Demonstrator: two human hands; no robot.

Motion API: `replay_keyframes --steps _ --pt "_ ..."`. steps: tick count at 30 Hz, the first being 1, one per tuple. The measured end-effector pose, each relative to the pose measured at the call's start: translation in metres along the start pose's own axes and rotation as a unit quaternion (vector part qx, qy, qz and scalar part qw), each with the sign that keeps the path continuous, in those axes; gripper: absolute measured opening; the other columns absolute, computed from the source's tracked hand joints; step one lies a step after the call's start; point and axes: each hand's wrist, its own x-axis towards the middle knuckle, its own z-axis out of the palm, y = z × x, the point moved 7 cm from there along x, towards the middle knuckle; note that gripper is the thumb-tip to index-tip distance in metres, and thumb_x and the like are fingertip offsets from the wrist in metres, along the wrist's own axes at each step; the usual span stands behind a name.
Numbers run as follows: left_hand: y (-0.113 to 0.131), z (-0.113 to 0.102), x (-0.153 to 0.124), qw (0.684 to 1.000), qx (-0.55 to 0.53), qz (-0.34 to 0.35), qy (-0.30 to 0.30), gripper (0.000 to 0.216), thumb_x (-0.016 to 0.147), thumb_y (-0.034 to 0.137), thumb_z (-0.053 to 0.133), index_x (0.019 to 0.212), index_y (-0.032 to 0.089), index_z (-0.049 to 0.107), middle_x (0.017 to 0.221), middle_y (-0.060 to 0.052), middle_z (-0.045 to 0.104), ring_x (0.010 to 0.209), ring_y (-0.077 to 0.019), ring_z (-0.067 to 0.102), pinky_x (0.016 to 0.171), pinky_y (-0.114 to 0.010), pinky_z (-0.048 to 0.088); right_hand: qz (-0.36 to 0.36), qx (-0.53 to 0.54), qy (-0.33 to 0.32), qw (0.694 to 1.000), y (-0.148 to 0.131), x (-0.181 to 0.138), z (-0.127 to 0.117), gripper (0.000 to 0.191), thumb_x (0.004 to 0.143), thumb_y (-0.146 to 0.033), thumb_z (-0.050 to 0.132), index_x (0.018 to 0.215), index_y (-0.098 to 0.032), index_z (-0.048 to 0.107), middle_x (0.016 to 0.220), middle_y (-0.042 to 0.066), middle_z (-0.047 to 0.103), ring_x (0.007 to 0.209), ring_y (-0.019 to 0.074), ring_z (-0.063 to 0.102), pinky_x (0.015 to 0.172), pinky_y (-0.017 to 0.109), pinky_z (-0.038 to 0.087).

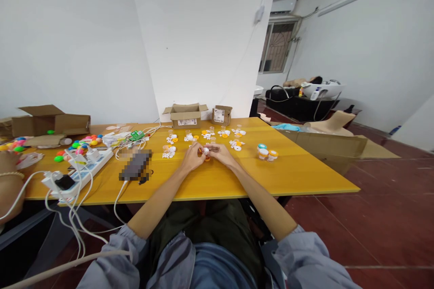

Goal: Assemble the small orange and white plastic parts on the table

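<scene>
Head view: one camera looking down over one yellow-brown table point(291, 176); places below are taken from the open-topped carton point(176, 122) at its back edge.
Hands: two, the left hand point(193, 158) and the right hand point(220, 153), both in front of the carton, toward the wearer.
White piece: one small white piece point(206, 150) in front of the carton, between the two hands at the fingertips.
Left grip: fingers bent and closed on the piece.
Right grip: fingers bent against the piece; whether they grip it or only steady it cannot be told.
Orange part: one orange part point(207, 159) just below the piece, partly covered by fingers; held or lying, cannot be told.
Part clusters: at least seven clusters of white and orange parts point(237, 145), spread in front of the carton; single parts too small to count.
Lidded jars: three, to the carton's right and forward; one teal-lidded jar point(262, 146), two orange-rimmed jars point(272, 156).
Small box: one small cardboard box point(228, 116), just right of the carton.
Power strip: one white power strip point(98, 162), left of the carton and forward.
Coloured balls: a heap of coloured balls point(79, 145), left of the carton; overlapping, not countable.
Obscured: one dark rectangular item point(135, 167), pixelated, forward and left of the carton.
Cut off: another person's arm point(10, 185), far left of the carton, at the frame edge.
</scene>
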Motion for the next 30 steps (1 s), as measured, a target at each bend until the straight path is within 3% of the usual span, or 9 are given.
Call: replay_keyframes --steps 30 --pt "-0.011 0.005 0.005 0.990 -0.139 0.022 -0.006 0.012 0.081 0.019 0.068 0.073 0.020 0.059 0.086 -0.001 0.060 0.077 -0.0150 0.053 0.076 -0.028 0.047 -0.012 -0.018 0.026 0.999 -0.005 0.000 -0.004 0.028 0.060 -0.028 0.080 0.087 -0.021 0.077 0.088 0.004 0.079 0.086 0.0234 0.073 0.084 0.039 0.058"
